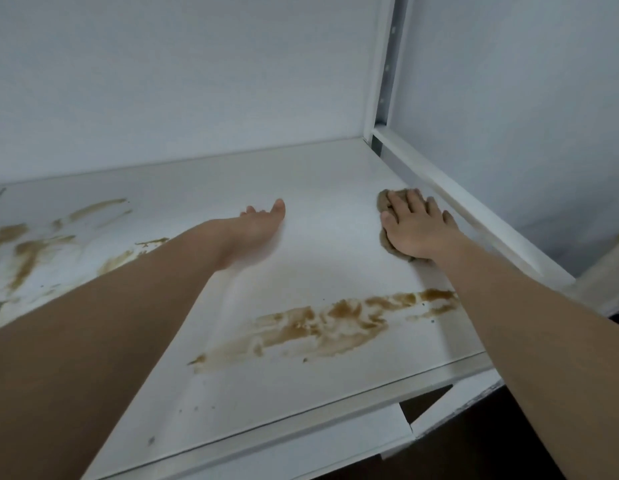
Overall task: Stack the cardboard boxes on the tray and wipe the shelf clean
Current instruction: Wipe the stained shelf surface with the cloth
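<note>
Both hands lie on the smooth white shelf (318, 237).

Her right hand (413, 228) is spread flat, fingers straight, pressing a soft brown cloth (387, 199) down near the back right corner, just beside the white metal rail (474, 209). The left hand (258, 225) rests open on bare shelf, thumb up. Smeary brown stains (332, 323) streak the front between the arms, and more stains (31, 251) sit far left.
</note>
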Action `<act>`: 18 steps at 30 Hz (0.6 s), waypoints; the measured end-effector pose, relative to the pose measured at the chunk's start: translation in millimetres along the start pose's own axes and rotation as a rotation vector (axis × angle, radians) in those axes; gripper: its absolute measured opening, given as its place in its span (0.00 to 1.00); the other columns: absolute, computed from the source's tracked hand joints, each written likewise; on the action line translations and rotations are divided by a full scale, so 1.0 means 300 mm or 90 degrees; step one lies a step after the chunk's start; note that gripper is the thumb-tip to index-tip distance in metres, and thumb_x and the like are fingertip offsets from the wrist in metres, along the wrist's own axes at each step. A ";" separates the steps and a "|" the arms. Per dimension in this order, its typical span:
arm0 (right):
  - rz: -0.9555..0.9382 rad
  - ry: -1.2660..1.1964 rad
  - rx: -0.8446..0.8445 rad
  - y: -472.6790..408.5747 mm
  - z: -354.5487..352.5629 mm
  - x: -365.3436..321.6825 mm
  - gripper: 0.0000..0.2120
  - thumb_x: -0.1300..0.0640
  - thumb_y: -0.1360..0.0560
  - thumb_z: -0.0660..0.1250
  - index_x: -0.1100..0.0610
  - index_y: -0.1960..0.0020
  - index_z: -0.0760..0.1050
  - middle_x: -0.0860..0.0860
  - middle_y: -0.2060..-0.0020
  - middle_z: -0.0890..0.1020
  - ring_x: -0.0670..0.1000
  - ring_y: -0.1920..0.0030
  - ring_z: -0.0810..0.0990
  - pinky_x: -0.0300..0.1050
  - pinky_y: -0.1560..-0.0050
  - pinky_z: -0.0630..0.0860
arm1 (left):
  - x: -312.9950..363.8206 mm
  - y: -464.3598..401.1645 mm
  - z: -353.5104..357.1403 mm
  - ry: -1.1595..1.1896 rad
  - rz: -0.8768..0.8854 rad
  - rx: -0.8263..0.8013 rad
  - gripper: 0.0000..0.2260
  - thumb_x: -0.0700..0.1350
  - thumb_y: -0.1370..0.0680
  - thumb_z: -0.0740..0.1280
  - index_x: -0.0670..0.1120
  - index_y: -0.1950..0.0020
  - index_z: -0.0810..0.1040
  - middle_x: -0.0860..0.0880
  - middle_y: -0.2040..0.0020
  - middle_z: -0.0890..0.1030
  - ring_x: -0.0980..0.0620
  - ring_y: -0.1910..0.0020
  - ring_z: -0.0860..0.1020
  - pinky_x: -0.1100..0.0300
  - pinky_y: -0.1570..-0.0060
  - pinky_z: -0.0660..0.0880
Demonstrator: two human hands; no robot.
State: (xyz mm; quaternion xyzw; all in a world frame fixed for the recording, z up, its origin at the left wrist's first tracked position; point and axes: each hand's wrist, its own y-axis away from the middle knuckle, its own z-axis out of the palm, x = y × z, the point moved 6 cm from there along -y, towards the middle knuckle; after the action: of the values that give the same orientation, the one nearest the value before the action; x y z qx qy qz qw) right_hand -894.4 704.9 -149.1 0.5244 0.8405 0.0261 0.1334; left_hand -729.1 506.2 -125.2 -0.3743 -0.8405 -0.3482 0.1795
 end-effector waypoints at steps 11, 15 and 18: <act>-0.296 0.023 -0.089 0.162 0.056 -0.263 0.25 0.42 0.17 0.44 0.38 0.23 0.42 0.40 0.22 0.41 0.45 0.23 0.36 0.52 0.24 0.39 | 0.043 0.126 0.040 -0.034 0.032 0.004 0.33 0.64 0.20 0.40 0.45 0.21 0.51 0.48 0.21 0.48 0.48 0.23 0.48 0.50 0.27 0.48; -0.225 0.033 -0.099 0.154 0.010 -0.078 0.24 0.41 0.17 0.43 0.38 0.23 0.41 0.40 0.22 0.40 0.43 0.23 0.37 0.51 0.24 0.39 | 0.051 0.151 0.032 -0.092 0.076 0.032 0.33 0.62 0.20 0.39 0.41 0.25 0.58 0.47 0.21 0.48 0.50 0.23 0.45 0.49 0.27 0.48; -0.143 0.029 -0.108 0.152 -0.013 0.048 0.25 0.42 0.17 0.42 0.39 0.23 0.38 0.41 0.23 0.38 0.45 0.23 0.35 0.54 0.24 0.39 | 0.056 0.169 0.022 -0.071 0.088 0.030 0.31 0.61 0.19 0.40 0.44 0.22 0.53 0.48 0.21 0.46 0.53 0.23 0.43 0.51 0.27 0.46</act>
State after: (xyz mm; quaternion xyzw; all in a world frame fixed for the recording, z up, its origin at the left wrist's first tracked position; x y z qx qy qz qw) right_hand -861.4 738.5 -139.8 0.4129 0.8917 0.0940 0.1599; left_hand -702.2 543.6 -97.7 -0.4460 -0.8291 -0.2941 0.1649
